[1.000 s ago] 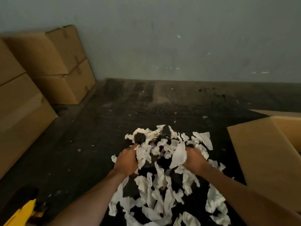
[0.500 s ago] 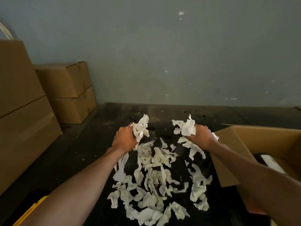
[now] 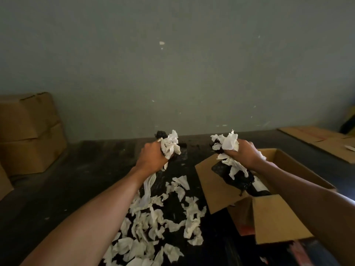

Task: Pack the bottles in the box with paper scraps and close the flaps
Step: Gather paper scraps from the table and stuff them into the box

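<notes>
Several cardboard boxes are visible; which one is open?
The cardboard box at right, below the right hand, has its flaps raised. The two stacked boxes at left are shut.

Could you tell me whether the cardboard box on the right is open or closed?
Open: the box has its flaps folded outward, showing the inside.

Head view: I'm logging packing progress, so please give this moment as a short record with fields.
left hand: shut on a bunch of paper scraps, raised above the floor
right hand: shut on another bunch of scraps, over the open box
box flaps: open
box contents: dark, unclear
loose scraps: scattered on the dark floor, left of the box
background: stacked cardboard boxes at left
</notes>
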Demonstrator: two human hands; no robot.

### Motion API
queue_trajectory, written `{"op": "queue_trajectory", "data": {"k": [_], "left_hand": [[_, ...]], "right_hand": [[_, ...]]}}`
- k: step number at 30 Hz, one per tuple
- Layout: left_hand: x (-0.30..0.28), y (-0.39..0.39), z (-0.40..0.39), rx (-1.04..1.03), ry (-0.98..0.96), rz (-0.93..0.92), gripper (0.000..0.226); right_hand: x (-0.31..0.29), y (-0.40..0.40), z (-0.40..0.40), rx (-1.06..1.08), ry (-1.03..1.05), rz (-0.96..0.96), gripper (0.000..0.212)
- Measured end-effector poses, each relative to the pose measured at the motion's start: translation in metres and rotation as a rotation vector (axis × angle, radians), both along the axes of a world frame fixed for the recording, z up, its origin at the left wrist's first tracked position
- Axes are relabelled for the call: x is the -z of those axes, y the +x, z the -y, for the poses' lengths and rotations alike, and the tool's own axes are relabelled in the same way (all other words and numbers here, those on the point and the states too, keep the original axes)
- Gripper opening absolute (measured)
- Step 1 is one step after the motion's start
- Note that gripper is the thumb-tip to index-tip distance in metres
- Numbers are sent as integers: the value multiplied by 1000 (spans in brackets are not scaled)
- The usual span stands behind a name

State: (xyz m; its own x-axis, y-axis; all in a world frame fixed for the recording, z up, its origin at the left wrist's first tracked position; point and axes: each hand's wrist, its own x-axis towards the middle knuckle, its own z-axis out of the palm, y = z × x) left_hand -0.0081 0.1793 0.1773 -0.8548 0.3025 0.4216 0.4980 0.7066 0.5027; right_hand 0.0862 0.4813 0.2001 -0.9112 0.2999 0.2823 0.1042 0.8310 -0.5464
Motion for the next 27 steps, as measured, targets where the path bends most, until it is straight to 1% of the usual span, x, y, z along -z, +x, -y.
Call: {"op": "queue_trajectory", "data": {"k": [2, 4, 9, 11, 14, 16, 19, 21, 23, 25, 27], "left_hand": [[-7, 1, -32, 47, -9, -17, 46], [-13, 3, -65, 79, -25, -10, 49], [-14, 4, -153, 141, 7, 24, 55], [-12, 3, -191, 160, 25, 36, 45], [-6, 1, -252, 182, 72, 65, 31], [6, -2, -292, 176, 90, 125, 31], [27, -6, -345, 142, 123, 216, 30], [41, -6, -374, 106, 174, 276, 25], [59, -7, -394, 51, 248, 357, 26], [78, -10, -407, 6, 328, 457, 33], [96, -13, -411, -59, 342, 570, 45]], "right_hand": [[-4, 7, -24, 26, -8, -8, 41], [-7, 13, -48, 40, -18, -5, 40], [-5, 10, -118, 41, -61, 16, 37], [1, 1, -150, 40, -82, 12, 32], [15, -15, -194, -7, -163, 26, 15], [32, -27, -225, -19, -243, 59, 17], [61, -46, -268, -56, -365, 117, 36], [77, -56, -286, -105, -440, 162, 37], [92, -64, -298, -182, -430, 222, 35], [108, -73, -307, -230, -418, 276, 37], [120, -81, -315, -262, -424, 361, 38]]}}
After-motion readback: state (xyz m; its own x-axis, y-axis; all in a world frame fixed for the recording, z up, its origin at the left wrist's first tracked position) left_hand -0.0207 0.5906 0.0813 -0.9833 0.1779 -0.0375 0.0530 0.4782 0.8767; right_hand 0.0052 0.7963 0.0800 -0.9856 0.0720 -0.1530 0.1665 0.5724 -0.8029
